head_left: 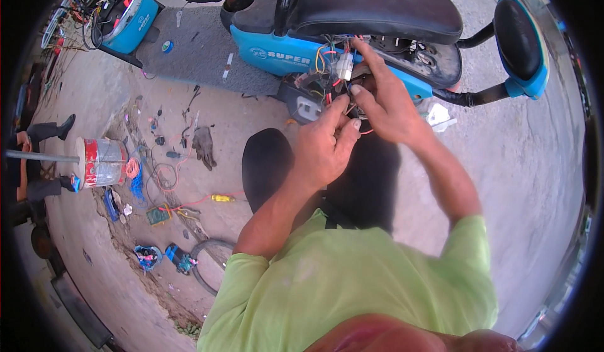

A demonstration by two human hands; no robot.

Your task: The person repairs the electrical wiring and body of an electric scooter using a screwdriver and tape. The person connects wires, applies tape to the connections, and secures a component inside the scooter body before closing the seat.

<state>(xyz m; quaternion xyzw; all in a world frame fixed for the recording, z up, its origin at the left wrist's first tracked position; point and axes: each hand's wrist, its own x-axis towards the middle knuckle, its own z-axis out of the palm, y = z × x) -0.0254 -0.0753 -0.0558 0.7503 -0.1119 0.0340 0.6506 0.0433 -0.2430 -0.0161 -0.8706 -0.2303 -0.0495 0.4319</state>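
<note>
A blue electric scooter with a long black seat point(374, 7) stands crosswise in front of me. Its side is open below the seat, and a tangle of coloured wires hangs out around a white plug connector point(344, 66). My left hand point(324, 147) is closed, thumb and fingers pinching a thin wire at the lower edge of the tangle. Just to the right, my right hand point(391, 103) reaches into the wires. Its index finger stretches up past the connector, while its thumb bends toward the left fingertips; the other fingers are partly hidden among wires.
The scooter's grey footboard point(195, 47) carries a small tape roll point(167, 47). On the ground to the left lie a dark glove point(204, 147), a green multimeter point(158, 215), a yellow-handled tool point(223, 198) and loose cables. A red-and-white bucket point(104, 162) stands farther left, near another person's legs point(47, 130).
</note>
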